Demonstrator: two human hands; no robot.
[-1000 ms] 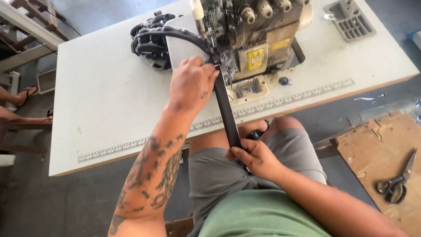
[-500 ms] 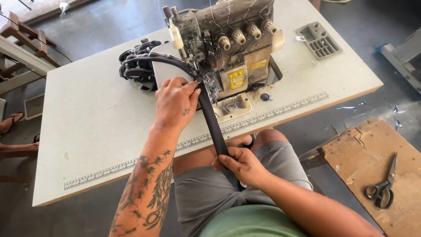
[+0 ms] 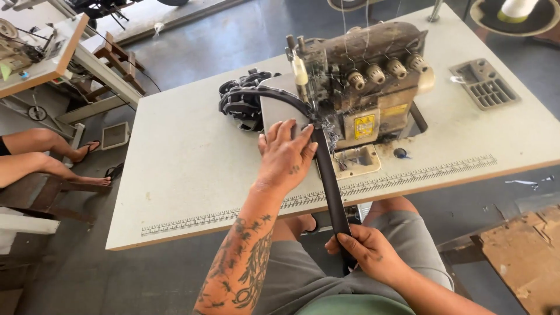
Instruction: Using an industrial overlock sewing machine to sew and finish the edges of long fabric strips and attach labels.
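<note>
Workshop, grey floor, pale sewing table [image 3: 175, 175]. We press left hand [image 3: 286, 154] flat on dark strap [image 3: 329, 181] just beside overlock machine [image 3: 364, 87]. Strap's long axis runs from needle toward our lap. Right hand [image 3: 364, 251] closed around strap's near end, below table edge. Sewn strap heaped behind machine [image 3: 242, 105]. Grey tray [image 3: 484, 84] holds nothing visible.

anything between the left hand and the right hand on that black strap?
Head view: only a bare run of the black strap spans from left hand to right hand, crossing the table edge ruler.
</note>
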